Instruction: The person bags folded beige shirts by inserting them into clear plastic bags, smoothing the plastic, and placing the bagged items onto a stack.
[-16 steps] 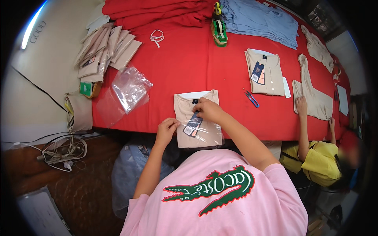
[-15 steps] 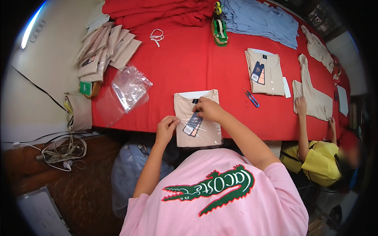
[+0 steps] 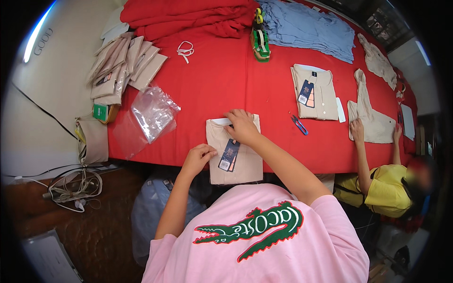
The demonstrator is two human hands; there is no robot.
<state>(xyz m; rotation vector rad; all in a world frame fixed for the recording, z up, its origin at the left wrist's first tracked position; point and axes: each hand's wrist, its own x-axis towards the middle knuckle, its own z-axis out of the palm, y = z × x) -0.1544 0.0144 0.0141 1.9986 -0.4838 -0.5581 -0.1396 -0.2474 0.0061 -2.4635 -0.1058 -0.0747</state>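
A folded beige shirt (image 3: 247,165) lies at the table's near edge in front of me, its collar pointing away. Clear plastic around it shows faintly along its lower edge. On its front rests a dark blue hang tag (image 3: 229,154) with orange patches. My left hand (image 3: 198,159) is at the shirt's left edge, fingers bent together in a pinch on the plastic there. Over the collar lies my right hand (image 3: 243,126), its fingers stretched to the left and the thumb apart, covering part of the neckline and the tag's upper end.
Bagged beige shirts (image 3: 113,70) are piled at left, behind clear bags (image 3: 153,115). Toward the right are blue-handled snips (image 3: 299,125) and another tagged shirt (image 3: 323,94). A co-worker's hands (image 3: 357,129) touch a beige garment (image 3: 373,120). A green tape dispenser (image 3: 260,45) stands far back.
The shirt now reaches further past the near table edge. My right hand has moved from pinching near the tag's top to lying across the collar. My left hand stays at the left edge.
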